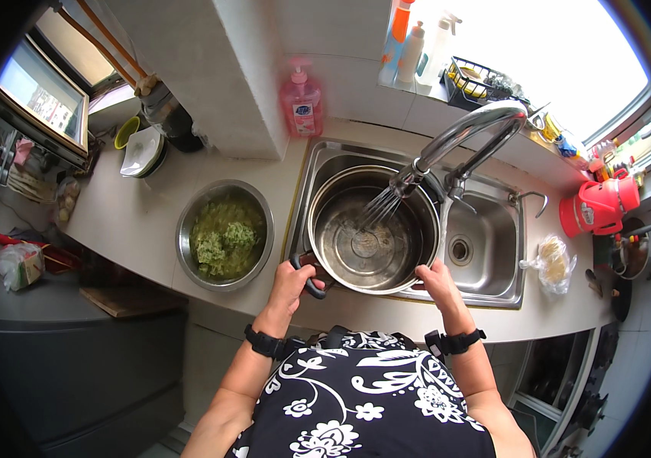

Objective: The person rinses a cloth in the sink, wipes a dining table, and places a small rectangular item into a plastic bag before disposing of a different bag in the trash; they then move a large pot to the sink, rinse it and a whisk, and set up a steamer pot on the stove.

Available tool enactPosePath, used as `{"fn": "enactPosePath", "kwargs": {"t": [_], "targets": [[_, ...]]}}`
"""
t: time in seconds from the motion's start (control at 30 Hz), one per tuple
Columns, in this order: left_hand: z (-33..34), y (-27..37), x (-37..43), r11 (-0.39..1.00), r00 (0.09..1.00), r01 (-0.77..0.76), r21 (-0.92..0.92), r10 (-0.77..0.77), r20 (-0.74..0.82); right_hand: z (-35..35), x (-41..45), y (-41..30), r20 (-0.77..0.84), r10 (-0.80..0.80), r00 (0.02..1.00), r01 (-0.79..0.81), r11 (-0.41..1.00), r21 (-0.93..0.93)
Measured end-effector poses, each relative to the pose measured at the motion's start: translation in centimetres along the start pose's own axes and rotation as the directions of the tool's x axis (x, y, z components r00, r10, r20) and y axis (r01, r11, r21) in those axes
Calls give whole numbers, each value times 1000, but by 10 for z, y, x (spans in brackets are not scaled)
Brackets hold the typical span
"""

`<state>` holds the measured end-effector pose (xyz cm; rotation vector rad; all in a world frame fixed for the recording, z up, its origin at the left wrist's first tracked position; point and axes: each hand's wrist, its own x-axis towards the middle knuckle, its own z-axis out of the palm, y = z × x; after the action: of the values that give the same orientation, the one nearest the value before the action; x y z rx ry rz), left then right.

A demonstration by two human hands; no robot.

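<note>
A large stainless steel pot (366, 246) sits at the left basin of the double sink, under the curved chrome faucet (468, 131). Water sprays from the faucet head into it, and some liquid covers its bottom. My left hand (292, 286) grips the pot's black side handle (309, 276). At the near right part of the rim, my right hand (437, 280) pinches the pot's edge. Left of the sink stands a steel bowl (270, 240) holding shredded green food in greenish liquid, with two clumps on top.
A pink pump bottle (302, 109) stands behind the sink's left corner. The right sink basin (488, 269) adjoins the pot. A plastic bag (553, 266) and a red thermos jug (597, 206) are at the right. Stacked dishes (142, 151) stand at the back left, and spray bottles (431, 51) on the sill.
</note>
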<state>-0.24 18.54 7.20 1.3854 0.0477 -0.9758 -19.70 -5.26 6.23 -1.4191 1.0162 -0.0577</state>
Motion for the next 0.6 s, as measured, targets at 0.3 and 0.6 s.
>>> {"fn": "enactPosePath", "kwargs": {"t": [0.3,0.6], "targets": [[-5,-17,28,992,988,-117,43,121,-100,8,28,6,-194,-264,945,96,788,-608],[-23,-34,20,995,996,-83,-56,84,13,16,15,-50,-76,-686,724,535,627,-567]]}}
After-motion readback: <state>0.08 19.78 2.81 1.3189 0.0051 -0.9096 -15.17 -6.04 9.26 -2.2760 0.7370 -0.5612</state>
